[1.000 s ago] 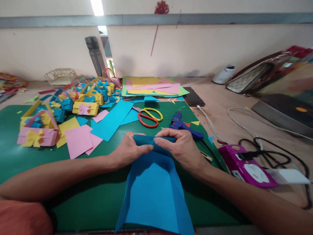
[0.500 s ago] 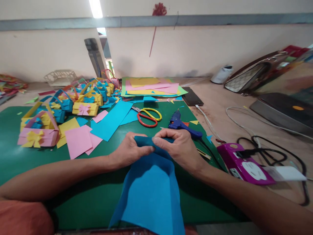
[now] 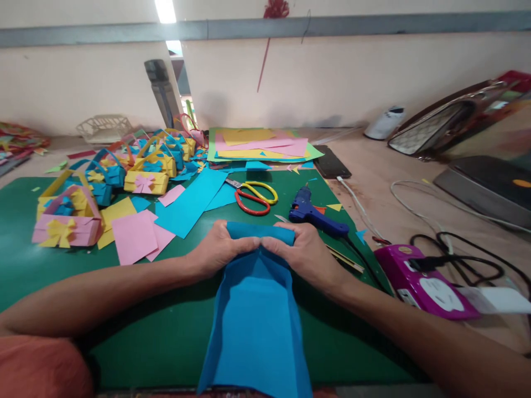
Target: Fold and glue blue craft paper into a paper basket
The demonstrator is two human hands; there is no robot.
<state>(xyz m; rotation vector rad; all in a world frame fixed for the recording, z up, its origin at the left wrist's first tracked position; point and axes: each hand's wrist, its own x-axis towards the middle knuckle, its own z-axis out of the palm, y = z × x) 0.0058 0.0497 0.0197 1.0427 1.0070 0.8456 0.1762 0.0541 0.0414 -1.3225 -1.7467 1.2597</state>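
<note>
A blue sheet of paper hangs toward me over the table's front edge, with creases along both long sides. Its far end is folded over into a band. My left hand grips the left part of this band, thumb on the near side. At the right part, my right hand pinches the band the same way. Both thumb tips meet at the middle of the fold. Beyond the hands lie scissors with one red and one yellow handle, and a blue glue gun.
Small paper baskets crowd the left of the green mat. Pink cut paper and a blue strip lie nearby. A paper stack and a phone are farther back. At right sits a magenta power strip with cords.
My right hand has shifted its grip outward, and the thumbs now meet at the fold's middle. The folded band shows flatter and straighter. The view has shifted slightly.
</note>
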